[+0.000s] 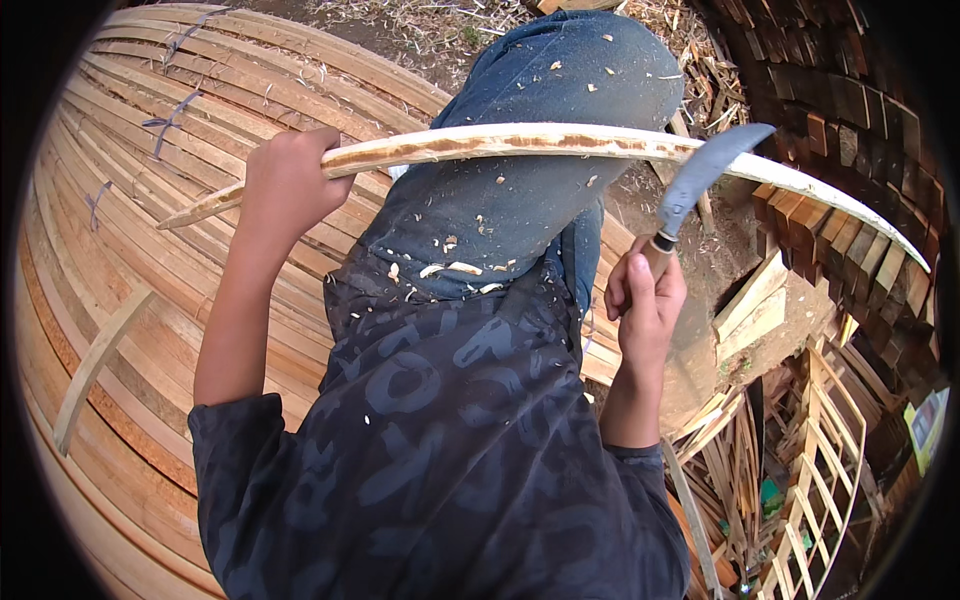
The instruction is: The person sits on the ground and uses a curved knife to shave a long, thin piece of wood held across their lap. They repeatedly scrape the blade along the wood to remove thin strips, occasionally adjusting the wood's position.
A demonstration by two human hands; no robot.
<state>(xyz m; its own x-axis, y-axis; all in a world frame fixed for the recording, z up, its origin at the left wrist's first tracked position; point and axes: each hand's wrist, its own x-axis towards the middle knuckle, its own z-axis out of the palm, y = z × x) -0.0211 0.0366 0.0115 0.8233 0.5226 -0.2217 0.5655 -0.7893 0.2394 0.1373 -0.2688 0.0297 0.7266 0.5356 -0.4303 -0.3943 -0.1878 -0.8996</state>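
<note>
A long pale wooden pole, partly stripped with brown patches along its side, lies across my jeans-clad leg. Its left end tapers to a point. My left hand is closed around the pole near that end. In my right hand is a knife with a broad curved grey blade and a light wooden handle. The blade overlaps the pole right of my leg; whether it touches the wood I cannot tell. Small shavings are scattered over my lap and jeans.
Bundled wooden strips spread beneath me and to the left, some tied with dark bands. Stacked wood pieces rise at the far right. A slatted wooden frame and loose sticks lie at the lower right. Shavings litter the ground ahead.
</note>
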